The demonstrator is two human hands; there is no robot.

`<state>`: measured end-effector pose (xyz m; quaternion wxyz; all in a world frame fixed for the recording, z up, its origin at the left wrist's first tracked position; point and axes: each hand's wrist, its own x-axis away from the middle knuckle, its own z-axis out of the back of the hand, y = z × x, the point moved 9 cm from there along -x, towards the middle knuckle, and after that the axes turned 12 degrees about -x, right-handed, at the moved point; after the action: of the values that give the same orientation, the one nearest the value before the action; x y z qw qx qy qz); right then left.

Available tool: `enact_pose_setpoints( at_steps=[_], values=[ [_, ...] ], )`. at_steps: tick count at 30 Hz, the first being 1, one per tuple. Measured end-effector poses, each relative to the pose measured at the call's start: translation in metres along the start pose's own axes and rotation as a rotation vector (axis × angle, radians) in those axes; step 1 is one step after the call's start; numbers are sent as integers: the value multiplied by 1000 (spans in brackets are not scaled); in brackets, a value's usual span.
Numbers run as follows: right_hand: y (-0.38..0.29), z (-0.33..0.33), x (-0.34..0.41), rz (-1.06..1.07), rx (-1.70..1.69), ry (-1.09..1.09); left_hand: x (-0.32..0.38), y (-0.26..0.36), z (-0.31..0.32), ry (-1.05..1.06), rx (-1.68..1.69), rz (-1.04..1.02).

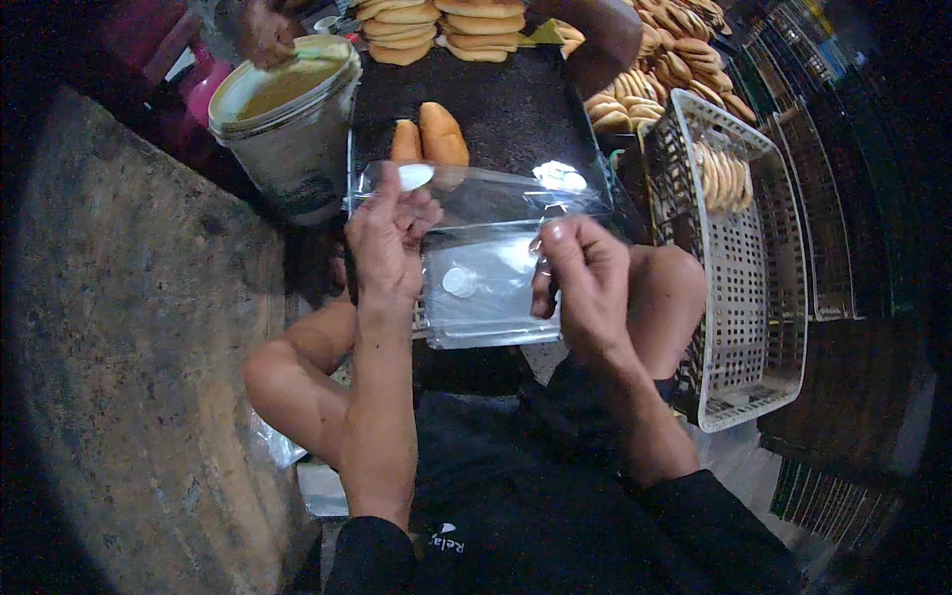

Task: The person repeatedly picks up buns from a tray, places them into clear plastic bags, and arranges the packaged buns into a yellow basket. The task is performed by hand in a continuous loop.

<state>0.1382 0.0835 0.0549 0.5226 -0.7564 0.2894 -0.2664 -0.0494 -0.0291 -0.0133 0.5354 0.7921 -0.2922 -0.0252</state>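
Observation:
My left hand (394, 245) pinches a clear plastic bag (483, 197) between thumb and fingers at its left side. At the bag's right side my right hand (584, 271) is closed on the film. A stack of clear plastic bags (483, 312) with a round white mark lies below, between my knees. Two elongated bread rolls (444, 141) rest just beyond the held bag on a dark tray (513, 97); the film overlaps the near end of at least one roll.
Stacked flat breads (401, 30) stand at the tray's far end. A bucket (286, 134) of pale contents is at left, with another person's hand (268, 37) above it. A perforated plastic crate (792, 297) at right holds bagged bread (721, 178); more bread (677, 59) is piled beyond.

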Motion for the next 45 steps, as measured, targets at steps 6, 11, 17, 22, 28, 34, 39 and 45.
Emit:
enact_pose_setpoints(
  at_steps=[6, 11, 17, 22, 28, 34, 39, 45],
  values=[
    [78, -30, -95, 520, 698, 1, -24, 60, 114, 597, -92, -310],
    [135, -16, -155, 539, 1083, 102, -37, 17, 109, 360, 116, -172],
    [33, 65, -106, -230, 44, -110, -33, 38, 90, 422, -150, -333],
    [-59, 105, -68, -116, -135, -157, -32, 45, 31, 150, -370, -430],
    [-57, 101, -56, -38, -260, -79, 19, 41, -67, -271, -266, -224],
    [-80, 151, -44, -15, -260, -33, 32, 57, -36, -355, -641, -148],
    [-60, 98, -33, -46, -242, -59, 36, 50, -33, -198, -570, -112],
    [-58, 82, -41, 42, -89, -117, -7, 78, 64, 346, -473, -419]
  ],
)
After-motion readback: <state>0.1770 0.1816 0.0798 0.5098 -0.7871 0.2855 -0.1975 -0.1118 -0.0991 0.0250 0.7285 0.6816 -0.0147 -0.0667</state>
